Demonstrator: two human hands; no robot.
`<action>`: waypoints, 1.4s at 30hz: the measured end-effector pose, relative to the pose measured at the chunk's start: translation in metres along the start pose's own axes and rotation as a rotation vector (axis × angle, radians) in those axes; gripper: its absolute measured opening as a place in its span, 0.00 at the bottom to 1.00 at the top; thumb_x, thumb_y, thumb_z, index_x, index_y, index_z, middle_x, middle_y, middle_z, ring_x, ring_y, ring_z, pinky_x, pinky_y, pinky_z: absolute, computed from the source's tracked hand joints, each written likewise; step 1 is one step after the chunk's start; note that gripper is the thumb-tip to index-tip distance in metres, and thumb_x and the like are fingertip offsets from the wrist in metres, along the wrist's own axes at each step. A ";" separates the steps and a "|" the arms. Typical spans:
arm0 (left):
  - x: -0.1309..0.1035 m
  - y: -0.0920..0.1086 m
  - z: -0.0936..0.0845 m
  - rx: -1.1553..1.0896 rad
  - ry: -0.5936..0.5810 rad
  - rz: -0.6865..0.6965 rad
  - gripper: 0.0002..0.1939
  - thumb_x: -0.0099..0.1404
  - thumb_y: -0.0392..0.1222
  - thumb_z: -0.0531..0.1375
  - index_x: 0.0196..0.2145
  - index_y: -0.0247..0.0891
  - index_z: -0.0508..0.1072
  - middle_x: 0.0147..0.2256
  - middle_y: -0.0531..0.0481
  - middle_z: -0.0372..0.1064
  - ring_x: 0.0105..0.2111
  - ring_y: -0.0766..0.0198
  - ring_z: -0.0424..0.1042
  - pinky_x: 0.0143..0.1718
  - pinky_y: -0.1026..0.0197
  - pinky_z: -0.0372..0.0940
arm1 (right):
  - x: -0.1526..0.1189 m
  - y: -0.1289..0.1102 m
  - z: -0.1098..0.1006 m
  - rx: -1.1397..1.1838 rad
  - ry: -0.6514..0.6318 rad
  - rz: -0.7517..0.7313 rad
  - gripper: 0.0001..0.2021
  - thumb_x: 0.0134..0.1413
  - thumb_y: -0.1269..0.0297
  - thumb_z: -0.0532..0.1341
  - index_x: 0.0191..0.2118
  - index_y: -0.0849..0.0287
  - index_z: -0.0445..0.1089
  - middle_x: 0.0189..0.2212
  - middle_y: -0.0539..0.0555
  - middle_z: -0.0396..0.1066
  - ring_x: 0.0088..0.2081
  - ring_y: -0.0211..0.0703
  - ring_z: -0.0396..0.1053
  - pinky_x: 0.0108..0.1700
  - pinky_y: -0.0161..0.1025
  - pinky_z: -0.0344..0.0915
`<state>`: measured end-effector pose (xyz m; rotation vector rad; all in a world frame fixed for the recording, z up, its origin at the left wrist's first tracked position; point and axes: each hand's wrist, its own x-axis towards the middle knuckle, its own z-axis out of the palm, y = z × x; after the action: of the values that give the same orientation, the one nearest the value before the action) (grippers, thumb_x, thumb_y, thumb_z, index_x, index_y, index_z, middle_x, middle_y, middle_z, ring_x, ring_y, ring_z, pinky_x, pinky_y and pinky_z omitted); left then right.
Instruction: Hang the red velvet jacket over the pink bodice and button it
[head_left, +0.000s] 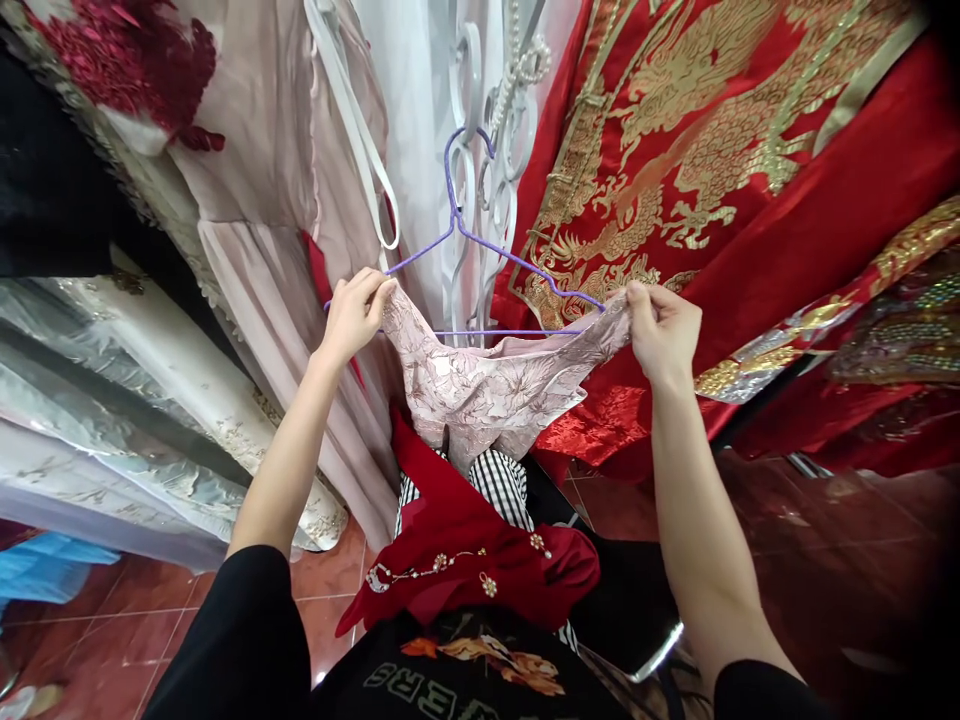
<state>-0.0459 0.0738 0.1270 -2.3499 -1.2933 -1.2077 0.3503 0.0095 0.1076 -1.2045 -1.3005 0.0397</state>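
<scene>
A pale pink dress (487, 385) with a leafy, shiny pattern is stretched between my two hands. My left hand (354, 315) pinches its shoulder at one side, over the arm of a purple hanger (456, 215). At the other side my right hand (666, 330) grips the opposite shoulder, just past the hanger's end. The hanger's hook points up against a white scrolled metal rack. Below the dress, a dark red cloth (450, 510) with beaded ornaments lies across my lap, beside black-and-white checked fabric (502, 485).
Long pale pink gowns (259, 250) and white gowns (217, 410) hang at the left. Red garments with gold dragon embroidery (667, 150) hang at the right. The white metal rack (466, 80) stands straight ahead. Red floor tiles (330, 580) show below.
</scene>
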 end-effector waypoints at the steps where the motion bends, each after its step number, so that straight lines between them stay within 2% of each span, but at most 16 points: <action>1: 0.000 0.001 0.001 -0.005 0.000 0.000 0.23 0.75 0.55 0.44 0.35 0.40 0.70 0.36 0.48 0.71 0.38 0.59 0.69 0.43 0.57 0.57 | 0.006 -0.008 0.004 -0.061 -0.028 -0.044 0.20 0.63 0.49 0.57 0.33 0.58 0.78 0.28 0.55 0.77 0.29 0.41 0.70 0.34 0.39 0.62; 4: -0.003 0.004 0.003 -0.018 0.000 -0.013 0.23 0.75 0.56 0.45 0.34 0.40 0.70 0.34 0.49 0.69 0.35 0.60 0.68 0.40 0.58 0.57 | 0.022 -0.032 0.022 -0.202 -0.130 -0.143 0.20 0.64 0.47 0.56 0.33 0.56 0.78 0.27 0.54 0.76 0.29 0.42 0.69 0.35 0.40 0.61; 7: -0.006 0.007 0.006 -0.019 0.017 -0.025 0.23 0.75 0.56 0.45 0.34 0.40 0.71 0.32 0.50 0.68 0.33 0.61 0.68 0.39 0.59 0.57 | 0.029 -0.044 0.044 -0.305 -0.217 -0.189 0.22 0.65 0.44 0.54 0.35 0.56 0.78 0.26 0.54 0.74 0.30 0.44 0.69 0.34 0.41 0.59; 12: -0.011 0.015 0.010 0.012 0.054 -0.051 0.22 0.75 0.55 0.46 0.37 0.40 0.73 0.35 0.49 0.70 0.35 0.61 0.70 0.40 0.58 0.59 | 0.020 -0.036 0.060 -0.489 -0.334 -0.221 0.27 0.67 0.41 0.47 0.38 0.55 0.75 0.27 0.54 0.74 0.30 0.46 0.70 0.32 0.40 0.54; 15: -0.014 0.017 0.010 -0.012 0.099 -0.051 0.22 0.75 0.55 0.47 0.38 0.40 0.74 0.40 0.47 0.71 0.38 0.60 0.71 0.42 0.57 0.62 | 0.015 -0.027 0.062 -0.589 -0.298 -0.251 0.28 0.68 0.42 0.44 0.37 0.56 0.72 0.29 0.56 0.74 0.31 0.47 0.70 0.31 0.40 0.51; 17: -0.018 0.015 0.008 -0.046 0.179 -0.031 0.22 0.74 0.56 0.47 0.37 0.40 0.73 0.45 0.44 0.70 0.42 0.59 0.71 0.44 0.56 0.64 | 0.016 -0.022 0.064 -0.633 -0.257 -0.255 0.28 0.68 0.41 0.43 0.35 0.56 0.71 0.27 0.56 0.73 0.31 0.47 0.69 0.31 0.40 0.50; 20: -0.029 0.006 0.004 -0.057 0.382 -0.044 0.22 0.74 0.57 0.47 0.38 0.41 0.73 0.51 0.41 0.66 0.49 0.57 0.70 0.49 0.54 0.66 | 0.023 -0.019 0.066 -0.671 -0.232 -0.250 0.29 0.67 0.39 0.44 0.34 0.56 0.70 0.23 0.54 0.70 0.30 0.46 0.68 0.31 0.39 0.49; 24: -0.057 -0.011 0.002 -0.043 0.666 -0.164 0.23 0.75 0.57 0.43 0.40 0.40 0.71 0.46 0.40 0.66 0.52 0.55 0.68 0.55 0.50 0.64 | 0.029 -0.018 0.066 -0.692 -0.220 -0.227 0.28 0.66 0.38 0.45 0.34 0.56 0.70 0.21 0.53 0.67 0.29 0.46 0.67 0.32 0.39 0.48; 27: -0.078 -0.023 0.002 -0.056 0.756 -0.282 0.24 0.75 0.56 0.43 0.40 0.38 0.71 0.41 0.41 0.67 0.48 0.54 0.69 0.54 0.49 0.62 | 0.028 -0.018 0.068 -0.705 -0.223 -0.219 0.27 0.67 0.39 0.46 0.34 0.56 0.71 0.22 0.53 0.67 0.30 0.46 0.67 0.33 0.39 0.48; 31: -0.098 -0.031 0.002 0.023 0.712 -0.427 0.25 0.75 0.56 0.44 0.40 0.35 0.72 0.37 0.42 0.69 0.42 0.57 0.71 0.49 0.54 0.63 | 0.027 -0.015 0.076 -0.700 -0.211 -0.238 0.27 0.67 0.40 0.46 0.34 0.56 0.71 0.22 0.53 0.68 0.29 0.46 0.67 0.32 0.39 0.47; 34: -0.105 -0.033 -0.001 0.045 0.632 -0.477 0.25 0.75 0.55 0.44 0.40 0.35 0.72 0.37 0.43 0.72 0.40 0.59 0.72 0.45 0.58 0.64 | 0.027 -0.013 0.082 -0.695 -0.224 -0.219 0.27 0.67 0.41 0.46 0.35 0.57 0.71 0.22 0.54 0.68 0.30 0.46 0.67 0.32 0.39 0.47; 38: -0.110 -0.040 -0.014 0.070 0.513 -0.425 0.23 0.75 0.54 0.45 0.41 0.36 0.73 0.39 0.43 0.74 0.41 0.60 0.73 0.46 0.60 0.64 | 0.027 -0.011 0.086 -0.672 -0.241 -0.198 0.26 0.68 0.41 0.47 0.36 0.56 0.71 0.23 0.54 0.69 0.30 0.46 0.66 0.33 0.40 0.48; 42: -0.115 -0.044 -0.024 0.138 0.469 -0.365 0.23 0.75 0.54 0.46 0.42 0.38 0.74 0.40 0.42 0.73 0.43 0.58 0.73 0.47 0.59 0.64 | 0.026 -0.009 0.088 -0.616 -0.231 -0.214 0.27 0.67 0.40 0.46 0.35 0.56 0.72 0.23 0.55 0.69 0.29 0.46 0.66 0.33 0.40 0.51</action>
<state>-0.1262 0.0171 0.0488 -1.6379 -1.5986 -1.5887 0.2896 0.0789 0.1141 -1.5998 -1.7085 -0.4154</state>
